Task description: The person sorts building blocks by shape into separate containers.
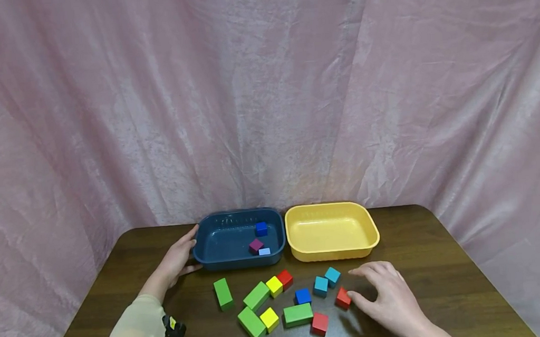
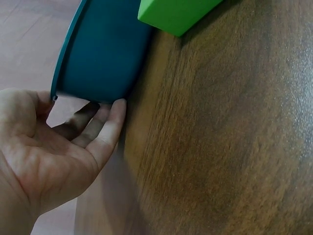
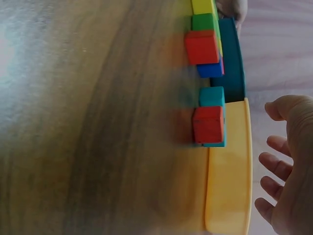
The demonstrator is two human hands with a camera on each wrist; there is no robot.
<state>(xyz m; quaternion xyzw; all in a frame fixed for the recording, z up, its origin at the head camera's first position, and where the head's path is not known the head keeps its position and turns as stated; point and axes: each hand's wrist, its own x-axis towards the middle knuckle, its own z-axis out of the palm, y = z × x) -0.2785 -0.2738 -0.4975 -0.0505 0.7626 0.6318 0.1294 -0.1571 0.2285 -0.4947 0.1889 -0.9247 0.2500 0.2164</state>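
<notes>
My left hand (image 1: 176, 260) touches the left end of a dark blue tray (image 1: 223, 243). In the left wrist view, its fingers (image 2: 110, 132) rest spread against the tray's end wall without wrapping it. Three small blocks lie inside: a blue cube (image 1: 261, 229), a purple cube (image 1: 256, 246) and a light blue block (image 1: 264, 252). My right hand (image 1: 390, 297) hovers over the table on the right, thumb and fingers apart, holding nothing. Nearest to it is a red cube (image 1: 343, 298), close to the thumb tip. The right wrist view shows that cube (image 3: 209, 125) apart from the hand.
A yellow tray (image 1: 329, 232) stands right of the blue one. Before the trays, several green blocks (image 1: 298, 315) lie scattered with yellow cubes (image 1: 270, 320), light blue cubes (image 1: 321, 286), a dark blue cube (image 1: 303, 296) and more red cubes (image 1: 319, 324). A pink curtain (image 1: 264, 95) hangs behind.
</notes>
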